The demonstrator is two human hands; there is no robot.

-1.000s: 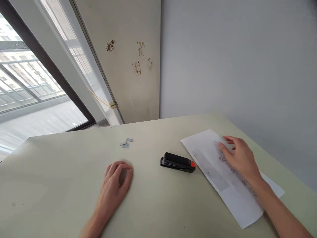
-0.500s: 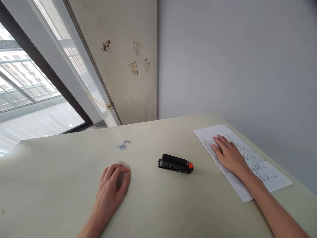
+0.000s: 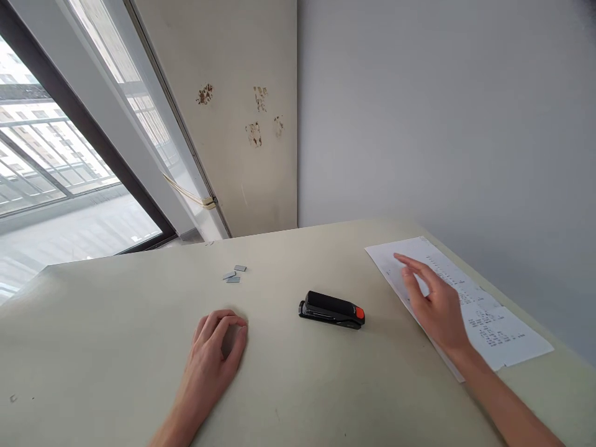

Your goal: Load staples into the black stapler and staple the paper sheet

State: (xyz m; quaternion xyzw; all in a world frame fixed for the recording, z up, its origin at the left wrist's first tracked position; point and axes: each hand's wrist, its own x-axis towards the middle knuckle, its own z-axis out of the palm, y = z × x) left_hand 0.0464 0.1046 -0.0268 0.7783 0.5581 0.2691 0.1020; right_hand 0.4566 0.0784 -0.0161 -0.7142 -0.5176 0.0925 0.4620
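My left hand [image 3: 212,354] rests on the table, fingers curled and the thumb tip close against the index fingertip; nothing shows in it. Lifted over the left part of the printed paper [image 3: 503,329], my right hand [image 3: 435,304] holds nothing. Its index finger is stretched out and the thumb is apart, while the other fingers are mostly hidden. Between the hands lies a black stapler [image 3: 331,309] with a red-orange patch on its right end. Several small grey strips of staples [image 3: 233,279] lie beyond my left hand.
The pale table [image 3: 279,385] meets a grey wall [image 3: 442,124] along its right side. Beyond its far edge stands a beige panel [image 3: 251,180] with worn brown patches. A window [image 3: 51,155] is at the left. A tiny bent bit [image 3: 13,398] lies near the left edge.
My right hand has risen off the paper, where it lay flat, and its fingers have bent. My left hand, the stapler and the staples stay put; the view shifts slightly.
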